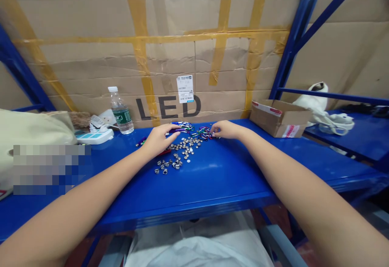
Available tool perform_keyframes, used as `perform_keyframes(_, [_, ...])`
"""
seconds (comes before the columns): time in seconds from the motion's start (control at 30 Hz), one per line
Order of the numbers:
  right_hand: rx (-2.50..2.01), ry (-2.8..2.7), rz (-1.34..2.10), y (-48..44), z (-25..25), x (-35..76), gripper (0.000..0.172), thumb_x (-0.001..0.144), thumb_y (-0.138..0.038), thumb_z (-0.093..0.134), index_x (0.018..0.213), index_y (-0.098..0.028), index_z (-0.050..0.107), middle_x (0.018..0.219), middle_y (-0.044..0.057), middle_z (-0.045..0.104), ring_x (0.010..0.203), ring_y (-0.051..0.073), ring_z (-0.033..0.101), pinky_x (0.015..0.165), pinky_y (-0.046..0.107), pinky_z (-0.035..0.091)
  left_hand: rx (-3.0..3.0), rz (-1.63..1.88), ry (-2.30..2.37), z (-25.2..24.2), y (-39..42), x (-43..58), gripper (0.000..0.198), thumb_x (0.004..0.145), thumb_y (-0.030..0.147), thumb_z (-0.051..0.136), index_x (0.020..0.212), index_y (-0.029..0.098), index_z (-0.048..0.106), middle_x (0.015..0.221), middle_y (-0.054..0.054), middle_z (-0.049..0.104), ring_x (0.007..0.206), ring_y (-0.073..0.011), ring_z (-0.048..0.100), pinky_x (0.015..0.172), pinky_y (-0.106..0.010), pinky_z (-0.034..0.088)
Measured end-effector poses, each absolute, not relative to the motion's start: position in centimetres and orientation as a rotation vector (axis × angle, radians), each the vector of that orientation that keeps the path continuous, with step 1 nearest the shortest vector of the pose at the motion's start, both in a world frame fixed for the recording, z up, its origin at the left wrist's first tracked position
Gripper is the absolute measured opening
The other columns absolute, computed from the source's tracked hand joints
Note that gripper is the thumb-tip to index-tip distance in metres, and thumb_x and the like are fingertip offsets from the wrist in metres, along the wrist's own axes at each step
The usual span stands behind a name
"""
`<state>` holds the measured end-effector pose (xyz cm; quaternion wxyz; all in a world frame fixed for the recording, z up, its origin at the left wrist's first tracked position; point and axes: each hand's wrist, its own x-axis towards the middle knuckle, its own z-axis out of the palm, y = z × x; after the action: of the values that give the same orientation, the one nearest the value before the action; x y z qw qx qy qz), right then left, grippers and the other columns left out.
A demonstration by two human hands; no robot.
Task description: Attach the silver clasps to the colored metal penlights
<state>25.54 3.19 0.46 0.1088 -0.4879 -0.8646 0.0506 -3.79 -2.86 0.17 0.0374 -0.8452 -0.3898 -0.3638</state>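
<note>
Over the left part of a pile of small coloured metal clips that look like carabiners, my left hand reaches with thumb and index finger apart. Its fingertips are beside a purple and blue clip; the lower fingers are partly hidden. My right hand is at the pile's right end, fingers curled down and pinched at a reddish-purple clip. Many small silver round metal pieces lie in front of the clips. Nearer to me are loose silver metal fittings. A red clip shows beside my left hand.
Everything lies on a blue metal shelf. A water bottle and a white power strip stand at the left, near a pale bag. At the right is an open cardboard box. A large cardboard sheet forms the back.
</note>
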Motion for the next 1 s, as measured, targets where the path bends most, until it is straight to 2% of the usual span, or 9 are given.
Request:
perform_keyframes(0.13, [-1.426,-2.561,0.135,3.5,-0.1,25.2,0.021,0.080,-0.028,0.063,0.097,-0.018,0.070,0.099,0.008,0.071,0.088,0.021,0.063,0.072,0.029,0.044,-2.600,-1.036,-1.194,-0.2,-2.5,-4.1,0.028,0.089,0.034,0.055,0.109,0.020,0.067,0.111,-0.006,0.070,0.104,-0.0224,0.065,0.092,-0.038,0.051])
perform_keyframes(0.23, [-1.403,-2.564,0.082,3.7,-0.6,24.4,0.018,0.080,-0.031,0.062,0.089,-0.017,0.070,0.093,0.009,0.071,0.083,0.022,0.063,0.069,0.030,0.044,-2.637,-0.981,-1.141,-0.4,-2.4,-3.8,0.025,0.089,0.033,0.055,0.108,0.022,0.068,0.110,-0.005,0.071,0.103,-0.0221,0.065,0.091,-0.037,0.051])
perform_keyframes(0.4, [-1.439,-2.515,0.011,4.2,-1.3,24.0,0.011,0.079,-0.021,0.057,0.077,-0.017,0.067,0.083,0.008,0.070,0.074,0.020,0.062,0.065,0.029,0.042,-2.659,-0.949,-1.108,-0.6,-2.3,-3.5,0.025,0.089,0.032,0.056,0.107,0.022,0.068,0.109,-0.005,0.071,0.102,-0.0221,0.066,0.090,-0.036,0.051])
perform_keyframes(0.6, [-1.489,-2.417,-0.005,4.6,-1.8,23.8,0.017,0.082,-0.032,0.058,0.083,-0.017,0.067,0.086,0.009,0.071,0.075,0.021,0.063,0.064,0.028,0.043,-2.691,-0.893,-1.112,-0.6,-2.6,-3.4,0.024,0.089,0.033,0.055,0.106,0.021,0.068,0.108,-0.005,0.072,0.102,-0.0223,0.066,0.092,-0.038,0.050])
perform_keyframes(0.77, [-1.516,-2.332,-0.071,5.3,-1.9,24.0,0.013,0.083,-0.022,0.055,0.077,-0.017,0.066,0.087,0.009,0.071,0.081,0.020,0.063,0.070,0.027,0.043,-2.722,-0.912,-1.089,-0.7,-2.7,-3.3,0.024,0.089,0.033,0.054,0.104,0.022,0.069,0.106,-0.005,0.072,0.101,-0.0219,0.066,0.091,-0.038,0.051])
perform_keyframes(0.87, [-1.530,-2.273,-0.072,5.2,-1.8,24.2,0.017,0.085,-0.026,0.054,0.080,-0.016,0.067,0.087,0.009,0.070,0.081,0.020,0.062,0.071,0.027,0.043,-2.726,-0.911,-1.092,-0.7,-2.7,-3.3,0.024,0.089,0.033,0.054,0.104,0.021,0.069,0.105,-0.005,0.072,0.100,-0.0213,0.066,0.091,-0.036,0.051])
perform_keyframes(1.0, [-1.333,-2.407,0.001,4.9,-2.0,23.9,0.026,0.083,-0.037,0.060,0.097,-0.017,0.069,0.098,0.010,0.067,0.089,0.020,0.061,0.078,0.029,0.045,-2.765,-0.875,-1.076,-0.8,-2.6,-3.3,0.025,0.090,0.033,0.053,0.106,0.020,0.068,0.105,-0.006,0.072,0.099,-0.0210,0.066,0.091,-0.036,0.050])
